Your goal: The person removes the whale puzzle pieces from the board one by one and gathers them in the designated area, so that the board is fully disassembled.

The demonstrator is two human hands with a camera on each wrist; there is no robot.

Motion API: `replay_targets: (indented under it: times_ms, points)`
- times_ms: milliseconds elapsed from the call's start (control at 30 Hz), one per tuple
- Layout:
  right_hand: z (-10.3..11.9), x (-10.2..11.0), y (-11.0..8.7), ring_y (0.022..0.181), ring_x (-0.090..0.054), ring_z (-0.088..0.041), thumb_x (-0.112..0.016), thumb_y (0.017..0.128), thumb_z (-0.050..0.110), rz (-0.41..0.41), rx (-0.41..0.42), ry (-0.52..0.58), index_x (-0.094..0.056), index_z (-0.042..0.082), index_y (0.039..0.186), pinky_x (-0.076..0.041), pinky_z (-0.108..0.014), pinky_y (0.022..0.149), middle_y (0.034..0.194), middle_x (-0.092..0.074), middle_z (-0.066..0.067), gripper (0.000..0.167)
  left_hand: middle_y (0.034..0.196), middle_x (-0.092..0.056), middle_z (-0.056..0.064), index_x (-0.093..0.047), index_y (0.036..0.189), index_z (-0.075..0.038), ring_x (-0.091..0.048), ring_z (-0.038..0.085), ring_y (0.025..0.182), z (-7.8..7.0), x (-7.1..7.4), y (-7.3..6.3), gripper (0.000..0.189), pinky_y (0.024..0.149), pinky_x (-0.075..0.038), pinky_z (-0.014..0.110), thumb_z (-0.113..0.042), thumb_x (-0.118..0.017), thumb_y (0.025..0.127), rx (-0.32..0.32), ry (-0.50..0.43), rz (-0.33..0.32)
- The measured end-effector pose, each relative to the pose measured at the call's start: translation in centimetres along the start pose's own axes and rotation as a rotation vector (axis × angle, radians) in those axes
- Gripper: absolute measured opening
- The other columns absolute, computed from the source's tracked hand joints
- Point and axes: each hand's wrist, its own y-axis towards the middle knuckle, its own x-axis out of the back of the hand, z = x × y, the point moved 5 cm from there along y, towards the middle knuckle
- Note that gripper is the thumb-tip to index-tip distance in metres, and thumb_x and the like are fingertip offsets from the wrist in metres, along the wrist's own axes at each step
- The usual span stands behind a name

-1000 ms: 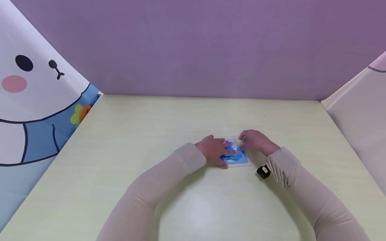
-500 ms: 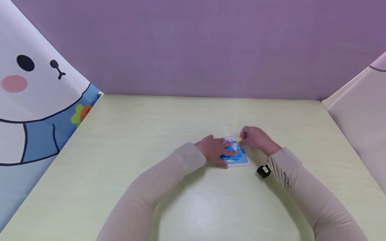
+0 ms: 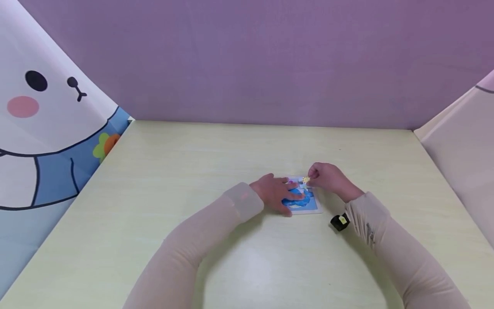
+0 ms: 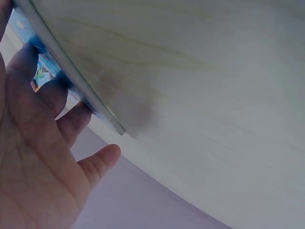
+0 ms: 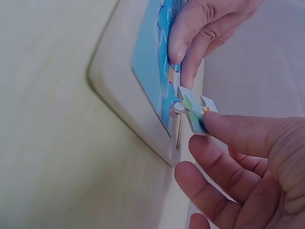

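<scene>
A small jigsaw puzzle with a blue picture and a pale border lies on the table. My left hand rests on it with the fingers spread; in the left wrist view the fingers lie over the puzzle's edge. At the puzzle's far right corner, my right hand pinches a jigsaw piece between thumb and index finger. The piece shows a sun and some green, and stands tilted above the board. The left hand covers part of the picture.
A small black block-like thing with a pale label is by the right sleeve cuff. The light wooden table ends at a purple backdrop. A printed cartoon cloth hangs at the left, a pale one at the right.
My right hand has moved slightly up and away from the puzzle's middle, and the sun piece has lifted in its fingers. The left hand has stayed on the puzzle.
</scene>
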Motion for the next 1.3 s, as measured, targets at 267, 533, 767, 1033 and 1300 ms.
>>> replay_targets:
  times_ms: [267, 533, 767, 1033, 1300]
  points:
    - [-0.3, -0.4, -0.1, 0.080, -0.060, -0.025, -0.068, 0.084, 0.001, -0.009, 0.007, 0.093, -0.058, -0.004, 0.095, -0.048, -0.035, 0.073, 0.086, -0.065, -0.014, 0.016, 0.158, -0.016, -0.013, -0.018, 0.148, -0.049, -0.017, 0.017, 0.145, -0.1, -0.3, 0.1, 0.068, 0.110, -0.027, 0.048, -0.068, -0.045, 0.089, 0.004, 0.000, -0.005]
    - [-0.5, -0.2, -1.4, 0.081, -0.062, -0.029, -0.055, 0.090, -0.002, -0.081, 0.047, 0.153, -0.058, -0.007, 0.107, -0.047, -0.041, 0.073, 0.092, -0.065, -0.021, 0.018, 0.159, -0.016, -0.012, -0.020, 0.149, -0.048, -0.017, 0.018, 0.145, -0.8, 0.0, 0.1, 0.067, 0.109, -0.027, 0.048, -0.066, -0.045, 0.089, -0.021, -0.007, -0.006]
    - [-0.9, -0.1, -1.7, 0.069, -0.060, -0.022, -0.052, 0.090, -0.007, -0.108, 0.056, 0.163, -0.059, -0.007, 0.111, -0.044, -0.032, 0.064, 0.091, -0.063, -0.020, 0.022, 0.159, -0.016, -0.012, -0.019, 0.149, -0.048, -0.017, 0.017, 0.145, -1.0, 0.0, 0.3, 0.067, 0.109, -0.028, 0.047, -0.067, -0.044, 0.090, -0.026, 0.003, -0.010]
    - [-2.1, 0.3, -2.2, 0.073, -0.063, -0.023, -0.051, 0.091, -0.005, -0.104, -0.016, 0.195, -0.058, -0.007, 0.115, -0.049, -0.032, 0.065, 0.095, -0.059, -0.020, 0.025, 0.158, -0.017, -0.012, -0.019, 0.149, -0.048, -0.018, 0.016, 0.144, -1.0, 0.2, -0.1, 0.067, 0.109, -0.029, 0.046, -0.066, -0.044, 0.090, -0.032, 0.013, -0.003]
    - [-2.6, 1.7, -3.0, 0.077, -0.065, -0.028, -0.051, 0.090, -0.006, -0.137, 0.004, 0.188, -0.058, -0.008, 0.115, -0.048, -0.031, 0.062, 0.093, -0.059, -0.019, 0.025, 0.159, -0.016, -0.012, -0.018, 0.149, -0.048, -0.016, 0.017, 0.145, -0.9, 0.1, -0.2, 0.067, 0.110, -0.028, 0.047, -0.066, -0.044, 0.090, -0.044, 0.004, 0.003]
